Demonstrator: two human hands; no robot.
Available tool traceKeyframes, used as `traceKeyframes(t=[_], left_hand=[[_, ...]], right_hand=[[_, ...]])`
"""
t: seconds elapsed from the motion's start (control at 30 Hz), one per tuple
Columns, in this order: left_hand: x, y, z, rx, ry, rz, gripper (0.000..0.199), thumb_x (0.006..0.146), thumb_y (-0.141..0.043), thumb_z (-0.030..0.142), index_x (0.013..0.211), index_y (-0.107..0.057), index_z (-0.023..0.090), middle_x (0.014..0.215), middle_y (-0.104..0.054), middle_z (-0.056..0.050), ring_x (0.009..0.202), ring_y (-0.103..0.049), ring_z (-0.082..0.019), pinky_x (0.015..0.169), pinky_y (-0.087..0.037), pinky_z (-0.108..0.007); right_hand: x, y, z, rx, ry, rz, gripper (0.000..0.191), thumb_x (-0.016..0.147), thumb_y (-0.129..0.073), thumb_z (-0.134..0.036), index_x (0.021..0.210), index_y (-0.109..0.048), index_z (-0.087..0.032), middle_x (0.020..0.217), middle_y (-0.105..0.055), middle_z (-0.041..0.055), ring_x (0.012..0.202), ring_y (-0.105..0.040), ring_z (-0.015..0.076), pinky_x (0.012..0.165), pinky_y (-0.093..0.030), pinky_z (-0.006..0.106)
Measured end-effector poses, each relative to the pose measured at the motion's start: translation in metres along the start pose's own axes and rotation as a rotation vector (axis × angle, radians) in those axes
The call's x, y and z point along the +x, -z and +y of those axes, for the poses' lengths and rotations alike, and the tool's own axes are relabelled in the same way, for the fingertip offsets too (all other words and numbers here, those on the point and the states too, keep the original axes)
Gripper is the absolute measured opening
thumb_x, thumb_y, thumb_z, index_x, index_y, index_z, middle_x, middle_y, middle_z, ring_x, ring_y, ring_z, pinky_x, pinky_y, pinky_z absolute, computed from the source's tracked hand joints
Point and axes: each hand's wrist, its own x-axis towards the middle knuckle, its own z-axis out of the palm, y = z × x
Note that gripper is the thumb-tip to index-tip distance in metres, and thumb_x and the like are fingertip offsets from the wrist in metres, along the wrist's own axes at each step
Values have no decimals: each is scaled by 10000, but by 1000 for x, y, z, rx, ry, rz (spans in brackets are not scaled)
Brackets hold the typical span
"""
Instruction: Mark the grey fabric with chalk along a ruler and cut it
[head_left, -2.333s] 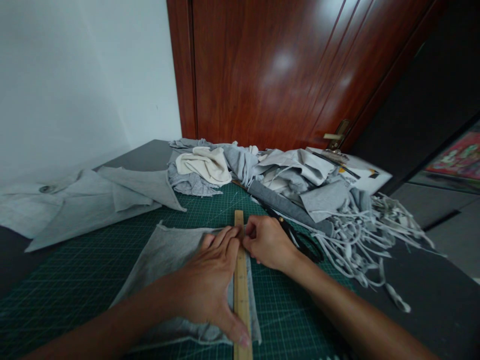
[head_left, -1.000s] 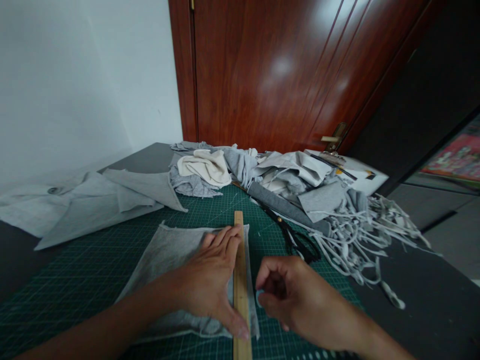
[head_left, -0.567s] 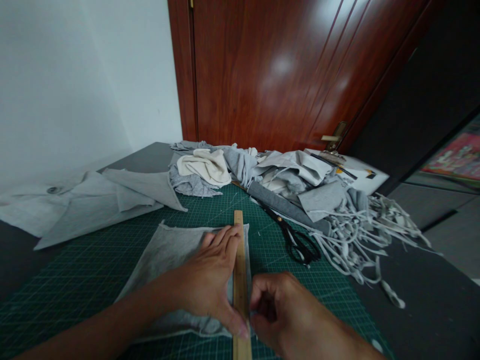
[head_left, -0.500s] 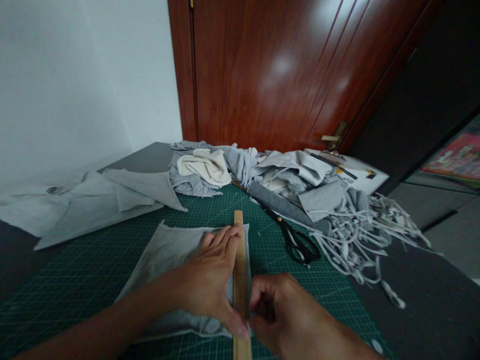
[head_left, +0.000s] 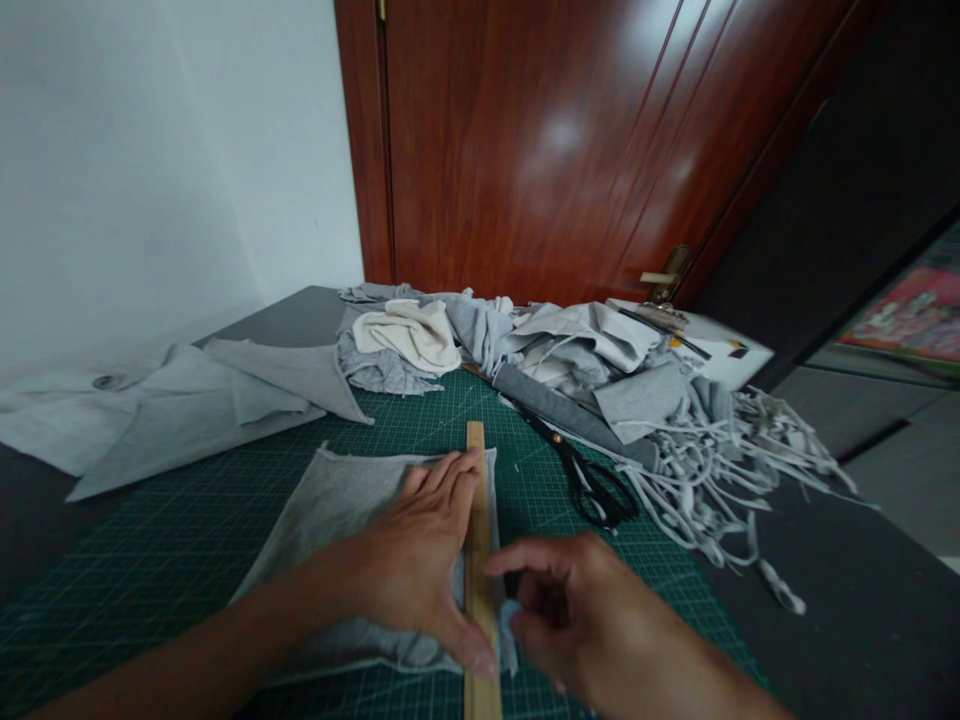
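A grey cloth piece (head_left: 337,510) lies flat on the green gridded cutting mat (head_left: 172,550). Along its right edge runs a wooden ruler (head_left: 478,540), pointing away from me. My left hand (head_left: 420,560) is spread over cloth and ruler, its fingertips and thumb pressing on the wood. Just right of the ruler, my right hand (head_left: 585,610) is curled, with its index finger reaching toward the wood. A small pale-blue object (head_left: 510,612) shows at its thumb, with something dark behind; I cannot make out what it is.
Black scissors (head_left: 592,490) lie right of the ruler. Behind them is a pile of grey and white cloth (head_left: 570,345), with tangled strips (head_left: 712,490) to its right. More grey cloth (head_left: 187,400) lies at the left by the wall. A white box (head_left: 731,350) sits at the back right.
My right hand has opened its index finger toward the ruler, and the pale-blue object now shows at its thumb. A narrow cloth edge right of the ruler has shifted outward. My left hand stays in place.
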Motion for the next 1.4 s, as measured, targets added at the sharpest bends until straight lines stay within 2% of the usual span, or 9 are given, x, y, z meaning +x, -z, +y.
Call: traceKeyframes(t=[0.1, 0.3, 0.53, 0.63, 0.73, 0.93, 1.03, 1.2, 1.4], left_hand=[[-1, 4, 2, 18, -2, -20, 1524, 565, -780, 861, 1719, -173, 71, 1799, -71, -305, 1671, -70, -495, 1323, -112, -693], [-2, 6, 3, 25, -18, 4, 1552, 544, -799, 882, 1717, -188, 69, 1796, -90, -314, 1666, -98, -505, 1331, -135, -674], [-1, -4, -5, -7, -73, 73, 1530, 568, -810, 890, 1707, -207, 66, 1786, -169, -317, 1650, -141, -537, 1329, -139, -683], [-1, -7, -8, -20, -71, 67, 1534, 575, -808, 888, 1709, -189, 62, 1783, -152, -332, 1647, -132, -549, 1318, -126, -711], [-1, -9, -9, -34, -51, 51, 1541, 577, -807, 882, 1713, -162, 65, 1785, -136, -334, 1652, -118, -544, 1313, -111, -722], [-6, -7, -7, -110, -71, 93, 1487, 590, -854, 800, 1721, -166, 124, 1799, -136, -288, 1658, -130, -516, 1324, -137, -688], [-10, -3, -1, -173, -68, 140, 1321, 660, -869, 680, 1698, -234, 165, 1797, -185, -251, 1650, -180, -497, 1312, -195, -684], [-6, -11, 11, -163, 129, 410, 591, 841, -625, 235, 1423, -554, 162, 1496, -588, -175, 1457, -509, -378, 1233, -368, -611], [0, -27, 11, 32, 130, 469, 478, 932, -546, 268, 1380, -618, 117, 1481, -599, -210, 1421, -513, -400, 1182, -387, -651]], right_hand=[[21, 24, -10, 204, -153, -2, 201, 826, -699, -214, 1021, -743, -190, 703, -661, -33, 458, -524, 99, 391, -391, 197], [71, 54, -13, 177, -130, 54, 168, 921, -689, -278, 869, -545, -209, 694, -662, -40, 475, -530, 85, 403, -412, 166], [125, 58, -14, -150, -225, 112, 119, 993, -557, -83, 951, -621, -175, 760, -723, -1, 560, -650, 132, 476, -498, 214], [149, 54, -19, -364, -265, 138, 130, 1065, -678, -254, 1067, -717, -130, 984, -768, 58, 817, -750, 205, 722, -632, 331], [167, 48, -24, -516, -291, 117, 304, 1052, -744, -368, 1272, -708, -161, 1280, -725, 109, 1089, -739, 276, 929, -638, 463], [176, 44, -17, -570, -325, 97, 316, 1051, -741, -363, 1295, -705, -165, 1304, -719, 97, 1102, -737, 295, 924, -644, 466], [176, 45, -9, -526, -327, 102, 323, 1051, -737, -377, 1281, -713, -151, 1291, -725, 85, 1072, -741, 300, 898, -652, 458], [176, 43, -3, -438, -315, 132, 319, 1051, -740, -360, 1295, -704, -159, 1304, -719, 96, 1090, -738, 294, 909, -649, 463], [175, 43, 3, -271, -281, 154, 333, 1050, -739, -350, 1323, -697, -164, 1347, -703, 101, 1104, -732, 299, 906, -650, 463]])
